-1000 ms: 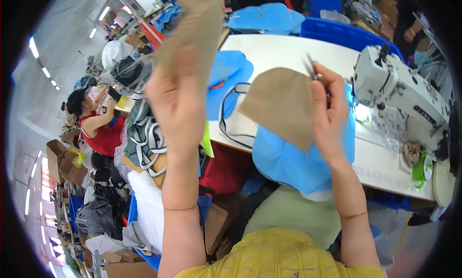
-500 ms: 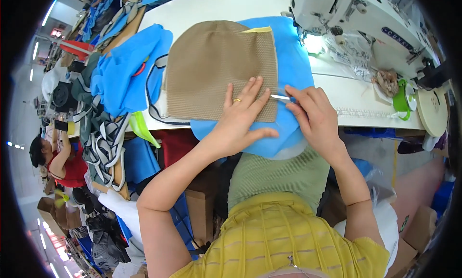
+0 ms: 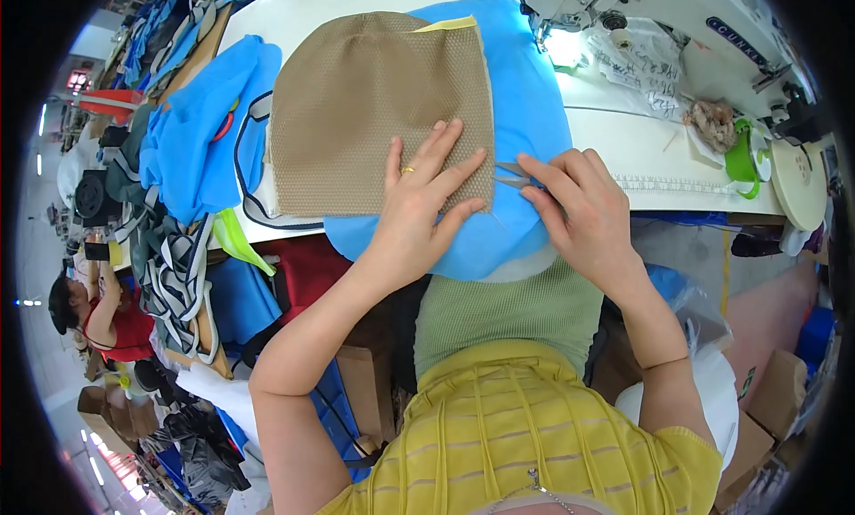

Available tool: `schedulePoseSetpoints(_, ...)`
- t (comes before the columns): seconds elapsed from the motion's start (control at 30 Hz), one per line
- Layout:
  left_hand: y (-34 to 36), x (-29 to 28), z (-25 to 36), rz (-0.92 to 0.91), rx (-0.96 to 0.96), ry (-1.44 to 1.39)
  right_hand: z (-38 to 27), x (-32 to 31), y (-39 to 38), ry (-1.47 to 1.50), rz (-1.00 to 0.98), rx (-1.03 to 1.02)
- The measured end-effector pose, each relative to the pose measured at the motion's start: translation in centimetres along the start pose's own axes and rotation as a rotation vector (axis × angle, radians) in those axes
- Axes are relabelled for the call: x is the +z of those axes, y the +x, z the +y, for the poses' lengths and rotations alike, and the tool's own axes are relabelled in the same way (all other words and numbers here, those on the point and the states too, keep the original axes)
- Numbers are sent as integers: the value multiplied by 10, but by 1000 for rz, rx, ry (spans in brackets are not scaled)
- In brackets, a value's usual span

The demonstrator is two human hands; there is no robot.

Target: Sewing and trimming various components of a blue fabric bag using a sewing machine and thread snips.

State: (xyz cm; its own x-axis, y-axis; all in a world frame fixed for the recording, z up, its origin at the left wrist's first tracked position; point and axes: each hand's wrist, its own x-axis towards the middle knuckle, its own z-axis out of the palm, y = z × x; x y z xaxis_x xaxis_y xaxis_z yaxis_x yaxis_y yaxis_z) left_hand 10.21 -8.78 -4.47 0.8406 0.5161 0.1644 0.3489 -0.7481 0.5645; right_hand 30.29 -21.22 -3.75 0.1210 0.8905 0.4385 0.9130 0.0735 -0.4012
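A brown mesh fabric piece (image 3: 356, 114), rounded at its far end, lies on a larger light blue fabric (image 3: 533, 87). A yellow strip (image 3: 447, 23) shows along its far right edge. My left hand (image 3: 417, 199) rests on the brown mesh with its fingers spread, holding nothing. Pinched in my right hand (image 3: 588, 208) is a small pair of thread snips (image 3: 513, 182). Their two blades are apart and point left at the right edge of the brown mesh. Part of the snips is hidden by my fingers.
A white sewing machine (image 3: 659, 34) stands at the far right with its lamp lit. A clear ruler (image 3: 668, 184) and a green tape holder (image 3: 741, 169) lie on the right. Crumpled blue fabric (image 3: 200, 127) is piled on the left. Another person (image 3: 107, 314) stands beyond it.
The snips' blades, close together before, are now spread. The whole scene has shifted slightly left and up in view. My left hand keeps lying on the brown mesh.
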Motion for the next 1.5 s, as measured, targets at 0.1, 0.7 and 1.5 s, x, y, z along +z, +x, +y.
schedulePoseSetpoints(0.1, 0, 0, 0, -3, -2, 0, 0, -1, 0, -1, -4, 6)
schedulePoseSetpoints(0.7, 1, -1, 2, 4, 3, 26, 3, 1, -3, 2, -2, 19)
schedulePoseSetpoints(1.5, 2, -4, 4, -16, 7, 39, 3, 2, -1, 33, 5, 23)
